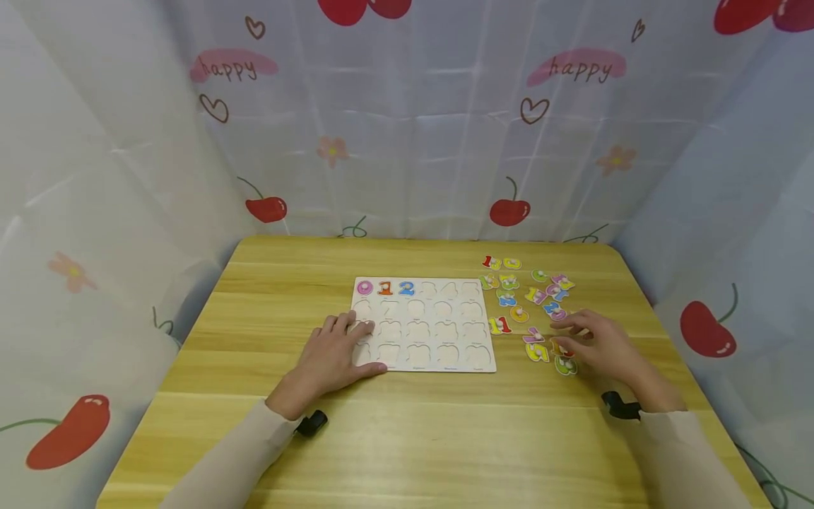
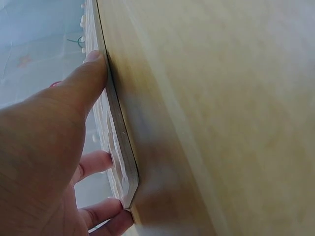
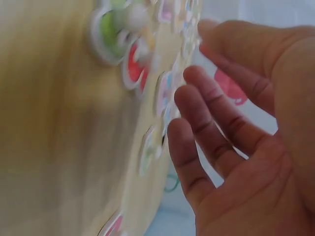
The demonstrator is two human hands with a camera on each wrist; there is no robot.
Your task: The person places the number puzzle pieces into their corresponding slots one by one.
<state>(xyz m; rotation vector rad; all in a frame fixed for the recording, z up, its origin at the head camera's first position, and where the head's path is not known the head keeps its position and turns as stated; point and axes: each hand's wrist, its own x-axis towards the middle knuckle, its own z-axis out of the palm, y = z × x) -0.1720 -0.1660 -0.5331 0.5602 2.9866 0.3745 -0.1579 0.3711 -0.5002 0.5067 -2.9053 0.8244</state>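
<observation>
A white number puzzle board (image 1: 416,309) lies on the table with rows of shaped recesses. Its top row holds a pink 0 (image 1: 365,288), an orange 1 (image 1: 385,288) and a blue 2 (image 1: 407,288). My left hand (image 1: 333,353) rests on the board's near left corner, thumb along the front edge, the other fingers spread at the left side. Over the loose pieces at right hovers my right hand (image 1: 600,346), fingers loosely bent with nothing between them. Closest below it are a red piece (image 3: 134,69) and a green piece (image 3: 109,37), both with small knobs.
Several knobbed number pieces lie scattered right of the board, among them a red 11 (image 1: 500,325), a yellow piece (image 1: 537,352) and a blue piece (image 1: 555,311). Beyond the wooden table (image 1: 432,438) hangs a white curtain (image 1: 407,184) with printed cherries.
</observation>
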